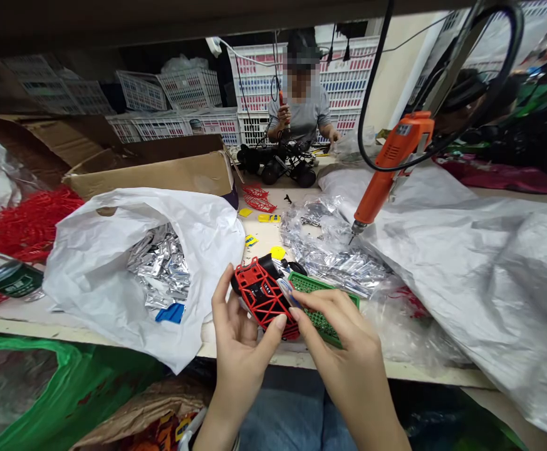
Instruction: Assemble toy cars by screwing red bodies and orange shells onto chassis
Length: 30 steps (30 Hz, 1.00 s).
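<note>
1. Left hand [240, 351]: nearest the camera, curled and cupping the near-left side of the red lattice shell [264, 299]. The thumb stands up along the shell's left side, and the fingers wrap around its near edge.
2. Right hand [348, 341]: fingers pressed together and angled over the green perforated plastic panel [322, 313], gripping it against the shell's right side. Whether panel and shell are joined cannot be determined.
3. Held item: the shell sits between both hands, above the bench, and encloses a black body [266, 264].
4. Below the hands: denim-clad legs [282, 419] of the person. A green bag [71, 391] lies near left.
5. Bench, left: a white plastic bag [113, 294] holds silver foil packets [160, 266] and a blue piece [170, 313]. Beyond it are loose red lattice parts [24, 222] and a cardboard box [151, 178].
6. Bench, right: a clear plastic bag [329, 254] with foil packets lies just beside the panel. A grey-white plastic sheet [480, 282] spreads farther right, under an orange electric screwdriver [390, 166] hanging on its cable.
7. Far side: black toy vehicle bodies [277, 164] stand on the bench before a co-worker [299, 113], who holds an orange tool. White plastic crates [301, 81] are stacked behind.
</note>
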Motion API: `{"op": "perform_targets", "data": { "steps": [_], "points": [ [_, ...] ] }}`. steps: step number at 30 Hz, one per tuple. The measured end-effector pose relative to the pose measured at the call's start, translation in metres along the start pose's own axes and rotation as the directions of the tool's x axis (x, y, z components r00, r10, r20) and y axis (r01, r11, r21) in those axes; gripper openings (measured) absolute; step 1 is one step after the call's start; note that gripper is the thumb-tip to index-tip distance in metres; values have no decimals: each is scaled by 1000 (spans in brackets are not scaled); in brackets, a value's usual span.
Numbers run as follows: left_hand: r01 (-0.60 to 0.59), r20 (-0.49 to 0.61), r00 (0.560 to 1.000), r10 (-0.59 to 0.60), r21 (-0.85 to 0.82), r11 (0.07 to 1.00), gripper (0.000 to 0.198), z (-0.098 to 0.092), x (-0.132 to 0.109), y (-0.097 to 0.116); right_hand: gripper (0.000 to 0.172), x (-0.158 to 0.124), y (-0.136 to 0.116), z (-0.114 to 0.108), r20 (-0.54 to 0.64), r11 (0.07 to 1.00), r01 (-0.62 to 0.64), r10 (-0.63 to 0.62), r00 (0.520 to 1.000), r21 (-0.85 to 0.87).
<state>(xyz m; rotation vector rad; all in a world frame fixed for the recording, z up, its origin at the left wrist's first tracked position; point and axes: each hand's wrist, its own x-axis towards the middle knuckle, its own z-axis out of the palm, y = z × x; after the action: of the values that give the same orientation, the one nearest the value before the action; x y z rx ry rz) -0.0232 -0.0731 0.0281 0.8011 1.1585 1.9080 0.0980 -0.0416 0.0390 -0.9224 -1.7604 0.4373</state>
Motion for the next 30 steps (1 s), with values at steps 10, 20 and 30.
{"op": "perform_targets", "data": {
  "steps": [10,20,30],
  "points": [
    [-3,7,1000,3,-75,997,89,-14,4,-14,20,-3,-16,10,28,993,110,-109,994,-43],
    [47,-104,993,-63,-155,987,74,-7,8,-8,13,-4,-21,13,-15,975,183,-186,982,-127],
    [53,-130,989,-75,-165,985,69,-10,7,-6,18,-5,-26,10,55,948,242,-236,970,-206]
  ]
}}
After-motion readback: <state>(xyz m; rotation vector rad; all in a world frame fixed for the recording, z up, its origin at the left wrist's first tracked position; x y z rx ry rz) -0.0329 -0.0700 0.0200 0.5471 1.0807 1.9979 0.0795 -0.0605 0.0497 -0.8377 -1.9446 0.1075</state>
